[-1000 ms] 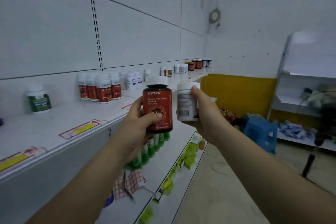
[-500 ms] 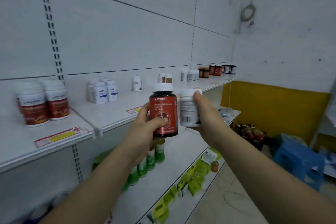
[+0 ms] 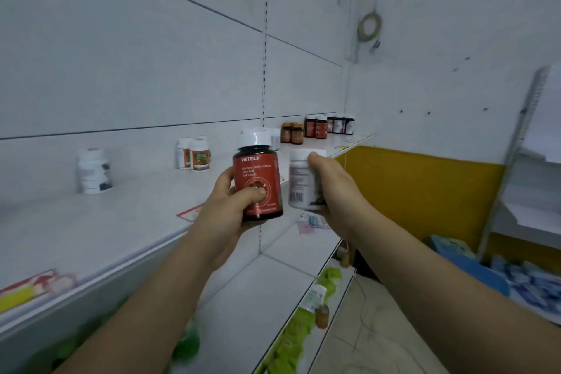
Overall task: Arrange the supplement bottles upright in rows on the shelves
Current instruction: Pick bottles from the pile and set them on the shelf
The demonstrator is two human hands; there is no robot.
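Supplement bottles [image 3: 259,191], two, held upright at centre frame in front of the upper shelf [image 3: 121,222].
Red-labelled bottle [image 3: 258,173], white cap, PIETRICK on label: gripped by the left hand [image 3: 227,215], thumb across the label. White barcode bottle [image 3: 299,182], just right of it: gripped by the right hand [image 3: 332,188]. On the upper shelf, left to right: lone white bottle [image 3: 94,171]; orange-labelled pair [image 3: 195,153]; brown jars [image 3: 292,132]; dark bottles [image 3: 331,124] at the far end. Bottom centre of the frame, well below the hands: green packets [image 3: 297,340].
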